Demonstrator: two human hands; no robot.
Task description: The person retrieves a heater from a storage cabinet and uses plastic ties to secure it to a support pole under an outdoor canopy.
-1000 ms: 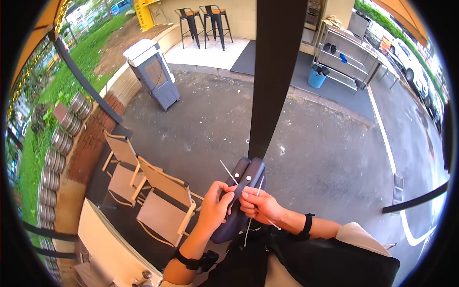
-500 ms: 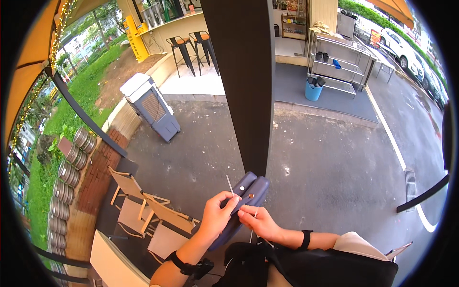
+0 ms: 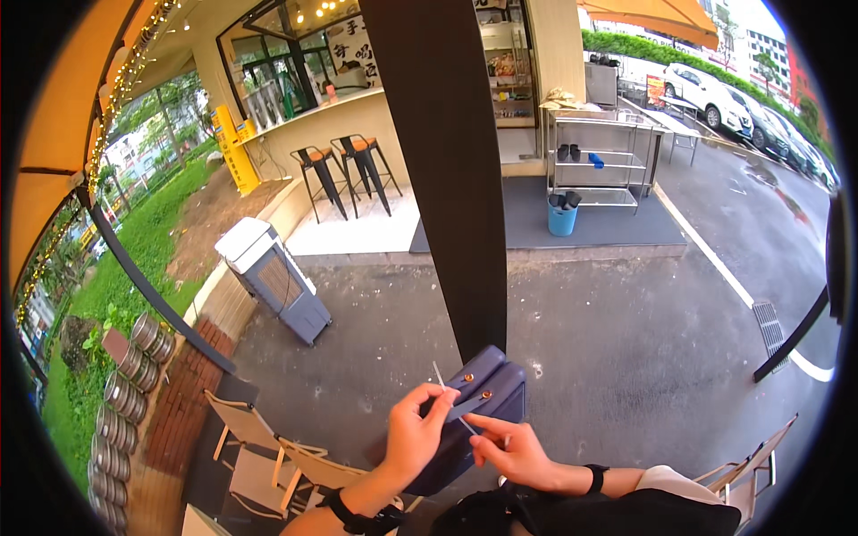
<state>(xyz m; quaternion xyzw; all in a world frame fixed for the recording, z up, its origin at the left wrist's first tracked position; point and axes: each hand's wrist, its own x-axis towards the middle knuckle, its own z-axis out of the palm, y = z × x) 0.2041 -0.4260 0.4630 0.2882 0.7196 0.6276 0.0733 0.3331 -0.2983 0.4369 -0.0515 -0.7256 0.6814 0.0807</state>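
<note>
Here, left hand (image 3: 418, 438) pinches a thin white tie (image 3: 444, 386) against the blue-grey bracket (image 3: 474, 411); right hand (image 3: 509, 447) pinches its lower end, just right.

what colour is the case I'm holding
Dark blue case with small orange studs; the head view shows it, held by both hands.
</note>
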